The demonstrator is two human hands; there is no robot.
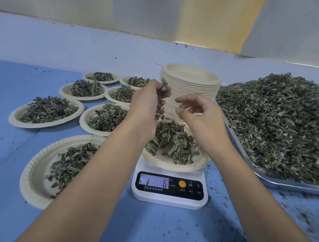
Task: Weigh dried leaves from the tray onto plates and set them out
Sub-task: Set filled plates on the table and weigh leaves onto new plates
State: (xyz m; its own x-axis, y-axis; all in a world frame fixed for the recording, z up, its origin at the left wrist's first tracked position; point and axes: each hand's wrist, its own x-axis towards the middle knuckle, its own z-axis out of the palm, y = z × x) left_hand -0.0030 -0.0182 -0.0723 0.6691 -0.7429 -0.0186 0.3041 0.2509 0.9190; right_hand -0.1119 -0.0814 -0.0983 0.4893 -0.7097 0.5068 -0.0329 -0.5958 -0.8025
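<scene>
The left hand (149,98) is raised over the scale (169,197), fingers curled round a small clump of leaves (163,83) that pokes out above and below the fist. The right hand (199,119) hangs just beside it. Its fingers are loosely bent, thumb and forefinger apart, and nothing shows between them.

Under both hands a plate (170,165) sits on the scale with a mound of leaves on it. The display (153,181) reads 6, and a leaf scrap lies on its left part. The left forearm hides this plate's left rim.

Just behind the scale stands a tall stack of plates (191,81). The hands cover its lower front.

To the right, near the scale, the tray (285,184) carries a big heap (283,125) of dried leaves that reaches up to the stack's side. The right forearm crosses in front of the tray's near corner.

To the left seven filled plates are laid out on the blue table (12,79). The nearest plate (33,167) is partly hidden by the left forearm. Two lie beyond it, then two more pairs farther back. The far right one (137,81) is partly behind the left hand.

Leaf crumbs dot the table, thickest at the right near the tray.
</scene>
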